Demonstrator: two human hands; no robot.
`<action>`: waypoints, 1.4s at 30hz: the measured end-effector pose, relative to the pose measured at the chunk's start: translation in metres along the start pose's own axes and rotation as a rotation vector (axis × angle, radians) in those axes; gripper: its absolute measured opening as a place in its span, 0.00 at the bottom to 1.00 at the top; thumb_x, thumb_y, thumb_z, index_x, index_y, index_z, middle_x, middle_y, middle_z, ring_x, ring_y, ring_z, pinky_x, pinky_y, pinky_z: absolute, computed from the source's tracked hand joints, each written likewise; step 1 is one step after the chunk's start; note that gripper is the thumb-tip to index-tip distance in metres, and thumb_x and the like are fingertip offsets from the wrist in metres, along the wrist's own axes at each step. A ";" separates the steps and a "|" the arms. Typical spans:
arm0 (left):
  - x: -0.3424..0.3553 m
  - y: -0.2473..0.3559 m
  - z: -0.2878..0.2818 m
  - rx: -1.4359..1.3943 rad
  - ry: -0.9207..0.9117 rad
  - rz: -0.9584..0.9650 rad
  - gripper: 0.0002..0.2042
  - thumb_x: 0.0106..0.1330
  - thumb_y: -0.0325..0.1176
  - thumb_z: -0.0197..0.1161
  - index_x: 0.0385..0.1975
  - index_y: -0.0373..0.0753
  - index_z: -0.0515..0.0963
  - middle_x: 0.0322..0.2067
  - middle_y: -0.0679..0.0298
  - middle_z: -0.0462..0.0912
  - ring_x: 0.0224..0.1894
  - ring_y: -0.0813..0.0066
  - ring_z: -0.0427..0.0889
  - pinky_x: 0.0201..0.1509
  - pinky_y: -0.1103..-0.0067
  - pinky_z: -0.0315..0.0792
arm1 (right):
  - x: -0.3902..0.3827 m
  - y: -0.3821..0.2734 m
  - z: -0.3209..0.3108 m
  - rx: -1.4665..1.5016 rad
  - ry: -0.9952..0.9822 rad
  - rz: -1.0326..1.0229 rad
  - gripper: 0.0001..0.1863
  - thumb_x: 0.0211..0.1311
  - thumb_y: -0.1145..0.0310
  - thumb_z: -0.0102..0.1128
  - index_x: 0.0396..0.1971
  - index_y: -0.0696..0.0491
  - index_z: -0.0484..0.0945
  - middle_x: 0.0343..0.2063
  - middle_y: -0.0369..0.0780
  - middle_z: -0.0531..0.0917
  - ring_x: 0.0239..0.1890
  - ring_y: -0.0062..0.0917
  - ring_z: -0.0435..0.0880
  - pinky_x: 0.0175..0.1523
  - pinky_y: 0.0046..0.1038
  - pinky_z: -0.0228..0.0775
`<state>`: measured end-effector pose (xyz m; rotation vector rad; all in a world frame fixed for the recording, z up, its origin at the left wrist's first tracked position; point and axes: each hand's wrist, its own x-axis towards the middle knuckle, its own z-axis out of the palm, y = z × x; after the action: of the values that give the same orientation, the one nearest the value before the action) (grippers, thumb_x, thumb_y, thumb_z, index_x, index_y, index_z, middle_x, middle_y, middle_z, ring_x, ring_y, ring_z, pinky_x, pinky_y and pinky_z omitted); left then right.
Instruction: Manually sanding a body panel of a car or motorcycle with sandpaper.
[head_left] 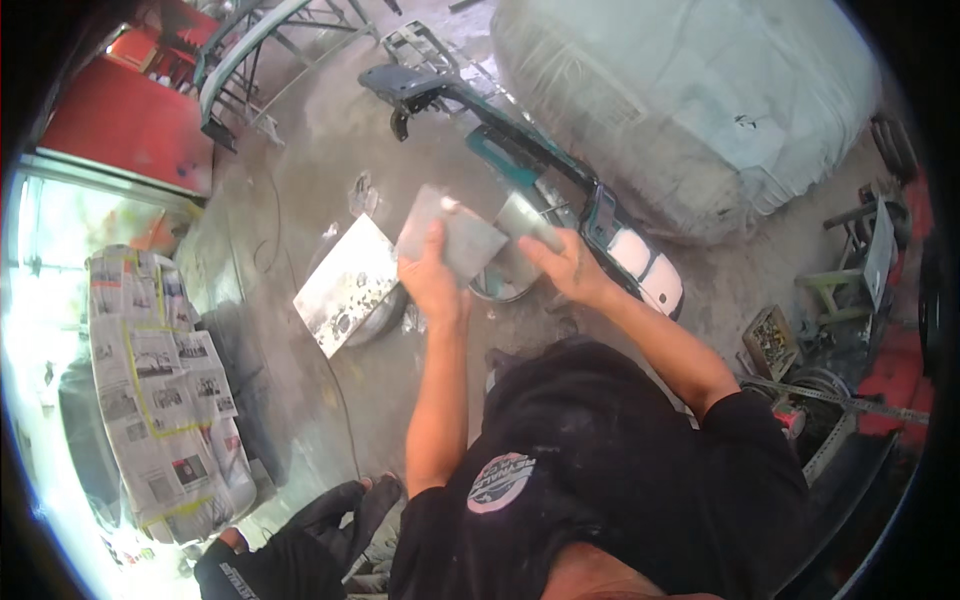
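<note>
One dark-flecked board (pixel 345 270) lies left of the left hand (pixel 432 282), which clasps a square grey plate (pixel 462 240), while just right of that plate the right hand (pixel 566 264) grips a flat blade (pixel 519 217) slanting toward the far left.

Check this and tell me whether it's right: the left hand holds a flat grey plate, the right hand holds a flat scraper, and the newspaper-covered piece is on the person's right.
One thing is wrong: the head view shows the newspaper-covered piece on the person's left. The left hand does hold a flat grey plate, the right hand a flat scraper.
</note>
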<state>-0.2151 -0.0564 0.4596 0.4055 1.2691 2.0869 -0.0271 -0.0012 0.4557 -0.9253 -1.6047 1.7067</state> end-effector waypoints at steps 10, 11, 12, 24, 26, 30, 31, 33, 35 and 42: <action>-0.030 -0.032 0.010 -0.090 0.080 -0.025 0.18 0.72 0.28 0.67 0.59 0.30 0.76 0.49 0.59 0.86 0.45 0.68 0.87 0.53 0.72 0.81 | -0.010 0.000 0.022 0.079 0.244 -0.349 0.23 0.75 0.58 0.60 0.60 0.59 0.77 0.44 0.41 0.85 0.44 0.23 0.80 0.53 0.29 0.73; -0.028 -0.027 0.007 0.032 0.055 0.032 0.18 0.72 0.28 0.68 0.59 0.31 0.76 0.48 0.59 0.86 0.44 0.69 0.87 0.52 0.73 0.81 | -0.013 0.002 0.016 0.036 0.124 -0.239 0.24 0.75 0.59 0.60 0.61 0.60 0.76 0.44 0.42 0.85 0.45 0.24 0.80 0.55 0.30 0.72; -0.026 -0.021 0.002 0.154 0.030 0.087 0.19 0.71 0.29 0.69 0.58 0.31 0.76 0.47 0.59 0.86 0.43 0.71 0.87 0.52 0.74 0.81 | -0.016 0.004 0.012 -0.007 0.004 -0.128 0.24 0.75 0.59 0.59 0.62 0.60 0.75 0.44 0.43 0.86 0.46 0.24 0.81 0.56 0.30 0.72; 0.004 0.008 -0.066 -0.223 0.034 -0.020 0.18 0.80 0.35 0.57 0.63 0.30 0.72 0.55 0.54 0.83 0.53 0.63 0.86 0.56 0.67 0.83 | 0.005 0.051 -0.028 -0.569 0.004 -0.254 0.18 0.67 0.67 0.60 0.53 0.57 0.75 0.43 0.57 0.85 0.49 0.54 0.84 0.54 0.46 0.75; 0.003 0.004 -0.067 -0.200 0.036 -0.004 0.20 0.83 0.39 0.50 0.65 0.29 0.70 0.59 0.53 0.80 0.59 0.61 0.83 0.62 0.65 0.81 | 0.013 0.043 -0.020 -0.576 0.043 -0.350 0.18 0.66 0.71 0.60 0.54 0.57 0.76 0.42 0.54 0.86 0.48 0.50 0.85 0.51 0.44 0.77; 0.004 -0.011 -0.075 -0.355 0.126 0.004 0.22 0.84 0.40 0.46 0.67 0.28 0.66 0.62 0.52 0.77 0.63 0.58 0.80 0.66 0.61 0.78 | 0.004 0.017 0.021 -0.735 0.106 -0.753 0.21 0.60 0.75 0.62 0.54 0.54 0.78 0.39 0.47 0.85 0.44 0.41 0.85 0.48 0.38 0.78; 0.004 -0.014 -0.073 -0.391 0.143 -0.016 0.23 0.85 0.41 0.44 0.68 0.28 0.66 0.63 0.52 0.77 0.64 0.57 0.80 0.67 0.59 0.78 | -0.002 0.012 0.034 -0.773 0.071 -0.775 0.22 0.58 0.75 0.63 0.54 0.53 0.79 0.38 0.44 0.84 0.42 0.39 0.84 0.47 0.38 0.78; 0.000 -0.016 -0.061 -0.331 0.202 -0.010 0.23 0.85 0.41 0.43 0.68 0.28 0.65 0.63 0.51 0.76 0.63 0.56 0.80 0.67 0.59 0.78 | -0.010 0.018 0.063 -0.787 0.068 -0.930 0.22 0.56 0.74 0.62 0.54 0.52 0.80 0.38 0.42 0.82 0.39 0.37 0.82 0.44 0.38 0.77; -0.007 -0.008 -0.054 -0.267 0.262 -0.001 0.23 0.85 0.40 0.43 0.68 0.27 0.65 0.63 0.50 0.76 0.63 0.56 0.80 0.67 0.59 0.77 | -0.007 0.026 0.069 -0.792 0.063 -1.087 0.22 0.55 0.74 0.62 0.53 0.50 0.81 0.38 0.40 0.81 0.37 0.35 0.80 0.41 0.38 0.76; -0.026 0.012 -0.066 -0.135 0.150 0.149 0.21 0.84 0.36 0.43 0.65 0.25 0.67 0.61 0.47 0.77 0.61 0.55 0.82 0.64 0.61 0.79 | 0.021 0.007 0.027 -0.991 0.077 -0.987 0.19 0.59 0.71 0.58 0.52 0.43 0.83 0.41 0.36 0.79 0.44 0.33 0.78 0.49 0.39 0.69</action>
<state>-0.2375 -0.1217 0.4397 0.2956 1.2040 2.3513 -0.0611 0.0003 0.4477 -0.3935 -2.3026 0.1651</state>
